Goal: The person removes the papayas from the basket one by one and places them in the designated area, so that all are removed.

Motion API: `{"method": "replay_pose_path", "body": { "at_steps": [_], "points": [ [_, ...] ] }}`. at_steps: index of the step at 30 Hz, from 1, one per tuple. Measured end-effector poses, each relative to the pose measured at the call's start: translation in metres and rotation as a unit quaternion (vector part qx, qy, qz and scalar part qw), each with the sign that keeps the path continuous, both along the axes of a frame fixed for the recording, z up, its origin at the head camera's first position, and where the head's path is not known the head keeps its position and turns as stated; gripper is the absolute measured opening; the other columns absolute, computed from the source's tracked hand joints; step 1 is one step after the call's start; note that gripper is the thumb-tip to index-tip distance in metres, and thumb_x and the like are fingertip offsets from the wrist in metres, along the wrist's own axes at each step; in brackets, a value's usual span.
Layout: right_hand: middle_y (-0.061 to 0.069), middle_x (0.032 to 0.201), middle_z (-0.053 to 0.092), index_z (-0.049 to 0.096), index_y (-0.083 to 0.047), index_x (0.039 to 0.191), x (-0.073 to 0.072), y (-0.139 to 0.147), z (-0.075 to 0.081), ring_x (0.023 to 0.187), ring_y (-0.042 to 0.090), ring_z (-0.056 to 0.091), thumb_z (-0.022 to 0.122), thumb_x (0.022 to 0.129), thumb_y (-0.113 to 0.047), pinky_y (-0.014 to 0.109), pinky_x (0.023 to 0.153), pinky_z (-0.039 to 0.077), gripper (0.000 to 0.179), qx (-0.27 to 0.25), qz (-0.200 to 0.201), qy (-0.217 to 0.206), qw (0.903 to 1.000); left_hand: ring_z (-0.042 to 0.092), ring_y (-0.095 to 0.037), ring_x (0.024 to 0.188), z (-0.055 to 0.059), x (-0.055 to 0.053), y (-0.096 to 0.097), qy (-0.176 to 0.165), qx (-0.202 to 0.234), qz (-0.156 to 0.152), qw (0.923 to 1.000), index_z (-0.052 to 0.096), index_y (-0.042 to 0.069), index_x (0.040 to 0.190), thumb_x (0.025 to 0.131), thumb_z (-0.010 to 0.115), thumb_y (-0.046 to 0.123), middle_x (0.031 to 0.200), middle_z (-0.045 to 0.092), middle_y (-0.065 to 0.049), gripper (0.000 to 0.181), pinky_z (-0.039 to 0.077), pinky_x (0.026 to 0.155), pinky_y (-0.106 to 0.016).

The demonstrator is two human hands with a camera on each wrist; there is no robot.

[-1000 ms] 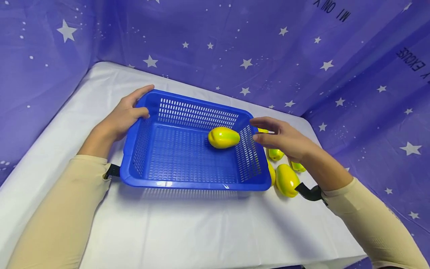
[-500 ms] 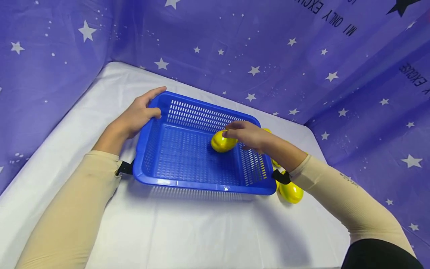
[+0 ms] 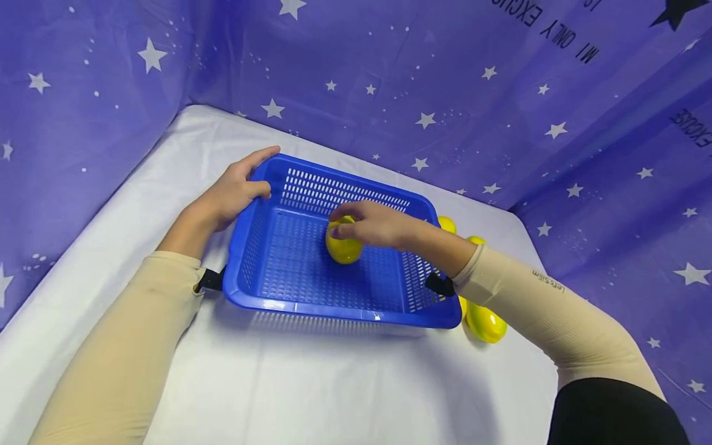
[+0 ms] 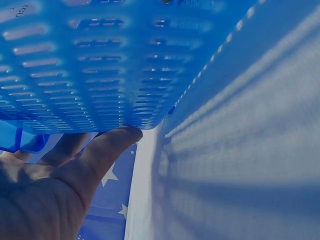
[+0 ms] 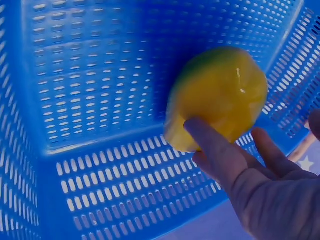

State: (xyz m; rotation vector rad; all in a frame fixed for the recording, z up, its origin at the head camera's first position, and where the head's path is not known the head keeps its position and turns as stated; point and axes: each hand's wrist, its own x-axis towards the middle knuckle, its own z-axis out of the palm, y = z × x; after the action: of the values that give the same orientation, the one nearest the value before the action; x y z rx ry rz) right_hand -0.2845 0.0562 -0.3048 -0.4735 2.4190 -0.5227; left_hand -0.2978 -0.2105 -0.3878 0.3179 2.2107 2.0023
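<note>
In the head view a blue perforated plastic basket [image 3: 356, 312] sits over the white cloth. My left hand [image 3: 230, 191] grips its far left corner, thumb over the rim. In the left wrist view that thumb [image 4: 112, 142] lies along the basket's perforated wall [image 4: 100, 65]. Reaching in over the right end, my right hand [image 3: 375, 224] holds a glossy yellow, papaya-like fruit [image 3: 345, 248] from above, near the middle of the basket. The right wrist view shows the fruit [image 5: 220, 95] with a green patch, the fingers [image 5: 215, 147] pressed against its side; part of the grip is hidden.
Several similar yellow fruits lie right of the basket, one near fruit [image 3: 486, 322] plainly visible, others partly behind the right arm. The white-covered table [image 3: 311, 383] meets a purple, star-printed curtain [image 3: 356, 117] at the back and sides.
My right hand has come from the basket's right rim onto the fruit inside. The fruit has shifted left and turned more upright. The left hand keeps its hold on the corner.
</note>
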Motion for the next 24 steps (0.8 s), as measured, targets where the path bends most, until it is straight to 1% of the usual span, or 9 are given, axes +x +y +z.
{"method": "replay_pose_path", "body": {
  "at_steps": [2,5,9,11,14,16,19,22,24],
  "points": [
    [0.002,0.132,0.052,0.057,-0.024,0.133,-0.001,0.0,-0.001,0.117,0.022,0.049,0.055,0.097,-0.03,0.041,0.094,0.048,0.037,-0.006,-0.001,0.001,1.0,0.039,-0.031,0.126,-0.001,0.0,0.001,-0.002,0.0,0.0,1.0,0.028,0.027,0.154,0.08,0.048,0.001,0.152,0.034,-0.008,0.081,0.036,0.1,-0.049],
    [0.001,0.138,0.051,0.056,-0.025,0.136,-0.004,0.003,-0.004,0.125,0.024,0.047,0.056,0.097,-0.028,0.044,0.098,0.045,0.04,-0.008,-0.001,0.024,0.9997,0.039,-0.03,0.125,-0.002,-0.001,0.001,0.002,-0.001,0.002,1.0,0.029,0.027,0.154,0.08,0.048,0.001,0.151,0.035,-0.008,0.081,0.037,0.099,-0.049],
    [-0.003,0.145,0.046,0.051,-0.026,0.141,-0.01,0.009,-0.011,0.135,0.023,0.039,0.06,0.093,-0.033,0.048,0.106,0.037,0.049,-0.005,0.011,0.055,0.9984,0.039,-0.029,0.126,-0.003,-0.002,0.001,0.002,0.0,0.0,1.0,0.029,0.026,0.154,0.08,0.048,0.001,0.152,0.034,-0.007,0.081,0.036,0.101,-0.048],
    [-0.006,0.148,0.042,0.046,-0.027,0.144,-0.015,0.013,-0.015,0.138,0.022,0.035,0.064,0.091,-0.037,0.049,0.109,0.033,0.057,-0.014,0.033,0.052,0.998,0.039,-0.029,0.125,-0.004,-0.002,0.001,-0.001,-0.001,0.0,1.0,0.029,0.026,0.154,0.08,0.048,0.0,0.152,0.034,-0.007,0.081,0.036,0.1,-0.047],
    [-0.009,0.154,0.033,0.036,-0.027,0.151,-0.029,0.021,-0.021,0.143,0.02,0.026,0.069,0.087,-0.038,0.05,0.112,0.027,0.073,-0.057,0.103,0.014,0.9929,0.04,-0.028,0.124,-0.004,-0.002,0.001,0.0,0.002,0.0,1.0,0.029,0.026,0.154,0.08,0.048,0.0,0.151,0.035,-0.007,0.081,0.036,0.099,-0.045],
    [-0.007,0.158,0.025,0.027,-0.026,0.155,-0.043,0.028,-0.026,0.145,0.02,0.02,0.071,0.085,-0.033,0.051,0.113,0.022,0.083,-0.102,0.168,-0.037,0.9799,0.04,-0.028,0.124,-0.004,-0.003,0.002,0.003,0.007,0.0,1.0,0.03,0.025,0.154,0.079,0.047,0.0,0.15,0.036,-0.007,0.081,0.037,0.099,-0.045],
    [-0.001,0.161,0.016,0.017,-0.026,0.157,-0.061,0.038,-0.034,0.146,0.018,0.014,0.074,0.083,-0.022,0.051,0.115,0.016,0.094,-0.16,0.248,-0.113,0.9489,0.041,-0.028,0.123,-0.004,-0.003,0.004,0.002,0.02,-0.002,0.9998,0.031,0.025,0.153,0.079,0.047,-0.002,0.149,0.037,-0.008,0.081,0.038,0.097,-0.043],
    [0.002,0.162,0.009,0.011,-0.024,0.158,-0.07,0.042,-0.039,0.147,0.02,0.01,0.074,0.082,-0.012,0.051,0.116,0.011,0.099,-0.199,0.286,-0.154,0.9248,0.043,-0.027,0.12,-0.002,-0.003,0.004,-0.004,0.028,-0.001,0.9996,0.032,0.025,0.153,0.079,0.047,-0.003,0.148,0.039,-0.008,0.081,0.04,0.095,-0.039],
    [0.004,0.162,0.009,0.011,-0.022,0.158,-0.072,0.04,-0.041,0.147,0.02,0.009,0.075,0.081,-0.013,0.051,0.116,0.01,0.101,-0.208,0.298,-0.157,0.9181,0.043,-0.028,0.12,-0.001,-0.001,0.002,-0.006,0.026,0.001,0.9996,0.032,0.026,0.153,0.079,0.047,-0.004,0.148,0.039,-0.008,0.081,0.041,0.094,-0.039]
  ]
}}
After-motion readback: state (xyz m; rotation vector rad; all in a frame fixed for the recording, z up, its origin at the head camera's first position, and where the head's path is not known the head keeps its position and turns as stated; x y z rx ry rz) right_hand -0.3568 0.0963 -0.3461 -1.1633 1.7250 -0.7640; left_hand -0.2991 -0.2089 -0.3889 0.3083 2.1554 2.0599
